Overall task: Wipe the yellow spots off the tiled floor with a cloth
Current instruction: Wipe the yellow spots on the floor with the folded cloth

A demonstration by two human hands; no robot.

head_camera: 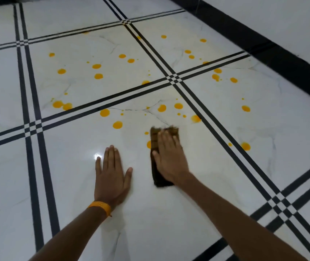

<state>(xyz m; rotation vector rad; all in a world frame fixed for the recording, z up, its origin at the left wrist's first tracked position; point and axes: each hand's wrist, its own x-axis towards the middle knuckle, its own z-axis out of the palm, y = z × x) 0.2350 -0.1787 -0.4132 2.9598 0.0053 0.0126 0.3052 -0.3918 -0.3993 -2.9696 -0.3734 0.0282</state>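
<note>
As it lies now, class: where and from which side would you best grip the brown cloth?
Likely its near end, from the person's side: that edge of the cloth sticks out behind the right hand, which lies flat over most of it.

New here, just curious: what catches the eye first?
Bright yellow spots dot the white, black-striped tiled floor, mostly beyond the hands. Nearer, the right hand presses a dark brown cloth flat on a tile, and the left hand, orange wristband at its wrist, rests flat beside it.

The tiled floor (169, 213) looked like polished, glossy marble, smooth and reflecting a light; the dark brown cloth (157, 178) seemed matt, soft fabric
</note>
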